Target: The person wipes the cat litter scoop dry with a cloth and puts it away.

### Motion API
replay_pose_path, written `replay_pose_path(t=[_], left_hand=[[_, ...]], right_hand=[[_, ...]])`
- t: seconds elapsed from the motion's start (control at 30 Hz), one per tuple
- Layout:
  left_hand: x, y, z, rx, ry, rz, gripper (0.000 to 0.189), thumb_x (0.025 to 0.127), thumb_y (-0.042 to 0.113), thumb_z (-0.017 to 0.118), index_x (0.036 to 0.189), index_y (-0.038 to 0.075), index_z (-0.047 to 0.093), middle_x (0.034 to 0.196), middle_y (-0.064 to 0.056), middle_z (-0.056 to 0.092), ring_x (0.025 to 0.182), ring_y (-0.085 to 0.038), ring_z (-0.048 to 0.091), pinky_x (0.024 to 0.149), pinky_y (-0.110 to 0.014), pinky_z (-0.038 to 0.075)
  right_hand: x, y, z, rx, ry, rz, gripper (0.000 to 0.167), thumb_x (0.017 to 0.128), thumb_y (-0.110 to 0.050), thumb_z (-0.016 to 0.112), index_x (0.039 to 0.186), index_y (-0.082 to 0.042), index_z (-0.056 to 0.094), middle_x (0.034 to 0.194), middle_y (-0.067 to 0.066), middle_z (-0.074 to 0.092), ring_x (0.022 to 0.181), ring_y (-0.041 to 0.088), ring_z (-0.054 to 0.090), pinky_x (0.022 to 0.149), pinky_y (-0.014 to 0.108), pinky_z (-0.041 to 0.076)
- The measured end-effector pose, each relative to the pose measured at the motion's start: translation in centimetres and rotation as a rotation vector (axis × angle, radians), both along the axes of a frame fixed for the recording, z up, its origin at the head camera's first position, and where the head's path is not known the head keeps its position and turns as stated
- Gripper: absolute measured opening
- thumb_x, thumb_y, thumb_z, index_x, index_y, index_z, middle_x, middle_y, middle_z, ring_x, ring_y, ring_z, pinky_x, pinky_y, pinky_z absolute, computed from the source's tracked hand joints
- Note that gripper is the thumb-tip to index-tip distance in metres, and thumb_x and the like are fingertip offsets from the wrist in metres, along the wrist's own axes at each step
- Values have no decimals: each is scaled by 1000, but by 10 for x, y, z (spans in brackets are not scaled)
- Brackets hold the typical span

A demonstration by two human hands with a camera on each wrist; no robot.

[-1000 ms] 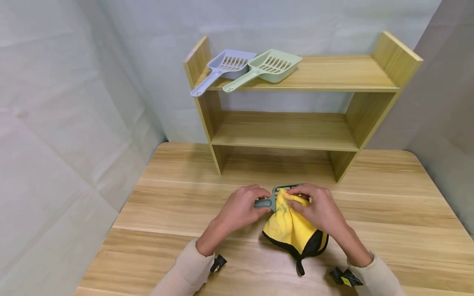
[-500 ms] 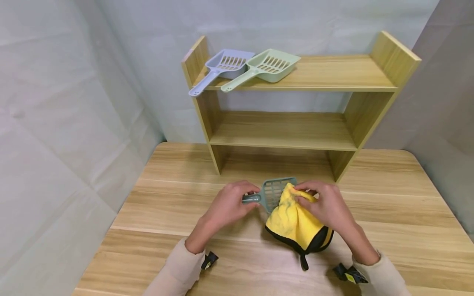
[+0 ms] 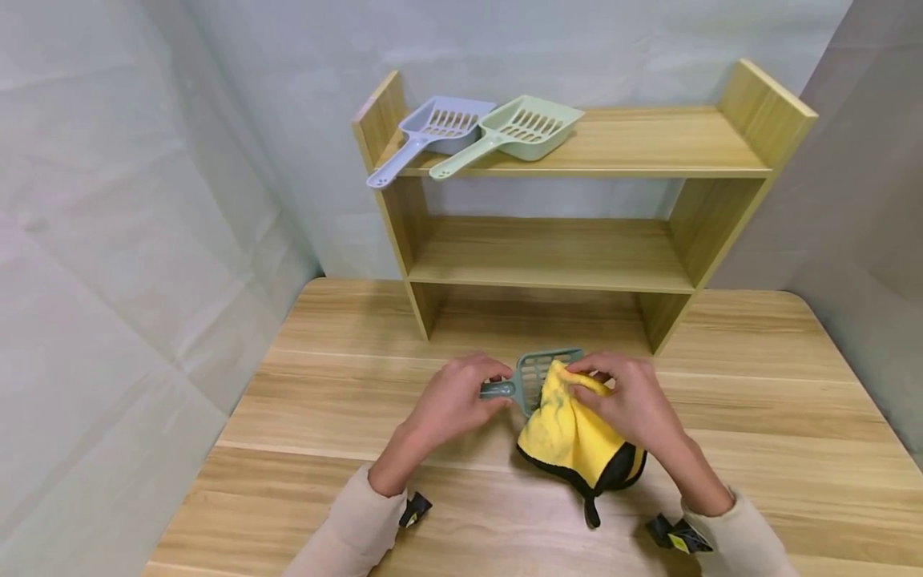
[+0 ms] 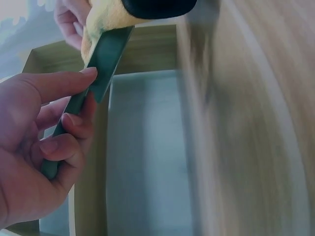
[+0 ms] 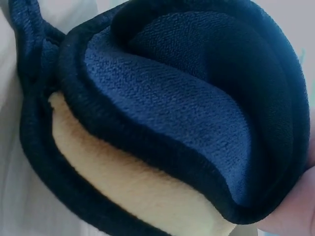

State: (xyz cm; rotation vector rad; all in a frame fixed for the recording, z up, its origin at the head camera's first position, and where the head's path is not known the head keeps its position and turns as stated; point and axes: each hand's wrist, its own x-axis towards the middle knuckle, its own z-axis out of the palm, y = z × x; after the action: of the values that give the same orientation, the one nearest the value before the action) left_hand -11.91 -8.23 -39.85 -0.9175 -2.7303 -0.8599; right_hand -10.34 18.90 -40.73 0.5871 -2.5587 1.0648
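My left hand grips the handle of a dark grey-green slotted litter scoop. In the left wrist view, its fingers curl round the scoop's handle. A yellow cloth with a dark backing and black edging is pinched near its top by my right hand. The cloth lies over the right part of the scoop's head and hides it, while its black loop hangs toward the front. Up close in the right wrist view, the folded dark side of the cloth covers most of the hand.
Behind the hands stands a wooden shelf on the wooden table. On its top board lie a lavender scoop and a pale green scoop, handles jutting over the front edge. Pale curtains surround the table.
The left hand drew the scoop leftward, uncovering more of its slots, then shifted slightly back right. The right hand moved a little right with the cloth, then slightly back left.
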Motion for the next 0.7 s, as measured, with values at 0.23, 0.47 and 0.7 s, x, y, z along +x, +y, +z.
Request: replay_pose_path(t=[0.23, 0.47, 0.7], left_hand=[[3, 14, -6, -27, 14, -32, 29, 86, 16, 92, 112, 10, 82, 103, -2, 79, 89, -14, 72, 81, -31, 60], [6, 18, -8, -40, 3, -37, 28, 88, 16, 90, 115, 10, 81, 104, -2, 79, 89, -12, 71, 80, -28, 60], [5, 9, -7, -12, -22, -27, 31, 88, 16, 91, 117, 9, 81, 103, -2, 79, 87, -12, 70, 79, -28, 59]], right_hand=[[1, -6, -3, -1, -34, 8, 26, 84, -1, 89, 107, -14, 85, 104, 3, 82, 86, 14, 70, 73, 27, 55], [2, -6, -3, -4, -53, 13, 25, 86, -1, 89, 107, -15, 85, 107, 4, 82, 91, 17, 74, 75, 29, 58], [1, -1, 1, 7, -32, -3, 23, 85, -1, 89, 105, -12, 84, 101, 4, 82, 81, 15, 66, 67, 25, 52]])
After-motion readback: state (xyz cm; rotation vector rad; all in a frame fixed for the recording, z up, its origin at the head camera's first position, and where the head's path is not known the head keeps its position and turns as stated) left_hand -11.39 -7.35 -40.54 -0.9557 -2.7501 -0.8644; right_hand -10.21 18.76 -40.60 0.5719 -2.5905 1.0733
